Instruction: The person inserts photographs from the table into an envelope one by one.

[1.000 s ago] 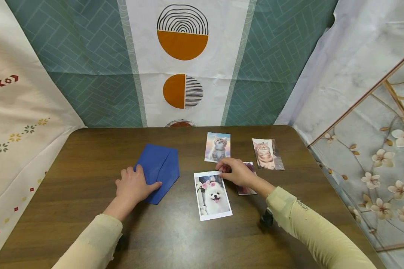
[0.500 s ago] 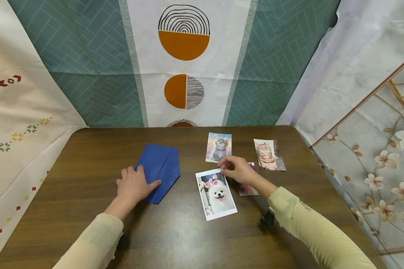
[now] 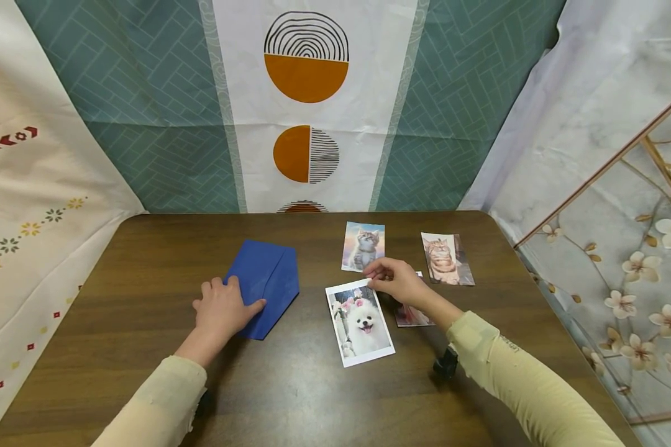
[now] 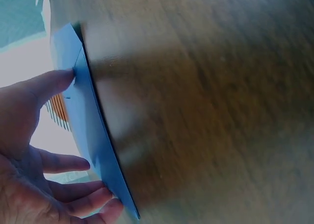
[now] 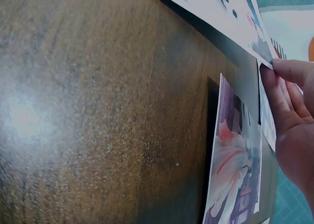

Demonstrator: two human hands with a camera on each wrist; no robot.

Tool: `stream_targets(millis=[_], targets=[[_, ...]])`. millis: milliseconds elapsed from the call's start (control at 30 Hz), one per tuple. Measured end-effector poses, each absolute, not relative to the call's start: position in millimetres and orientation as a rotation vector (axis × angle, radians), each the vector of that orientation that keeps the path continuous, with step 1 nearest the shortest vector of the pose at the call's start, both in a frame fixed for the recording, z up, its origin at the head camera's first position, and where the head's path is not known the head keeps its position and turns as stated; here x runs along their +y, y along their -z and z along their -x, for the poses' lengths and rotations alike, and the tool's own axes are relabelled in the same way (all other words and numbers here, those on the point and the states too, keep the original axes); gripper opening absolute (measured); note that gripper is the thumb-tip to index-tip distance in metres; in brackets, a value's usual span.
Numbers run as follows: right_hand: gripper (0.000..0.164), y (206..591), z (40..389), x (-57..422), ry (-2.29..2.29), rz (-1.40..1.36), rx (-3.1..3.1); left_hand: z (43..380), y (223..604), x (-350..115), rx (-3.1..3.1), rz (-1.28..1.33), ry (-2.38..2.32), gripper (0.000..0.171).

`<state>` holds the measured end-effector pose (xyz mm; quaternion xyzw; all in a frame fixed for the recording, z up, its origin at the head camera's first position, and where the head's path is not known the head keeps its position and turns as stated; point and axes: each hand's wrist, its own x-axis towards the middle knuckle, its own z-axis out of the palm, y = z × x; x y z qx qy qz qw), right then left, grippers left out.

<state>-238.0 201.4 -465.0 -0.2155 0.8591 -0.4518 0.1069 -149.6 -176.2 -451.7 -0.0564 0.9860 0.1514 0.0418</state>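
Observation:
A blue envelope [image 3: 268, 279] lies on the table's left half, its pointed flap toward the right. My left hand [image 3: 222, 308] rests on its near-left side with fingers spread; in the left wrist view the thumb and fingertips touch the blue paper [image 4: 91, 121]. My right hand [image 3: 398, 282] pinches the top right corner of a white-bordered photo of a fluffy white dog [image 3: 365, 326] between thumb and forefinger. The right wrist view shows the pinched corner of that photo [image 5: 240, 18] at the thumb tip.
A kitten photo [image 3: 363, 246] lies just beyond the right hand. Partly under the right forearm is a photo with pink and purple tones [image 3: 414, 315]. An orange cat photo [image 3: 440, 257] overlaps another card farther right. Patterned cloths hang around the wooden table [image 3: 307, 403].
The dog photo has shifted a little to the right and turned slightly, its corner pinched by the right hand. The left hand stays on the envelope.

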Motion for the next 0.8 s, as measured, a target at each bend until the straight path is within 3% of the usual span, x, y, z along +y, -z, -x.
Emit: stream_targets(millis=[467, 800], targets=[[0.026, 472.8, 241.0, 208.7, 1.425, 0.636, 2.449, 151.3, 452.9, -181.8, 3.009, 0.17, -0.519, 0.087], [0.027, 471.2, 239.0, 205.7, 1.418, 0.62, 2.45, 159.6, 453.7, -187.0, 2.943, 0.285, -0.696, 0.096]])
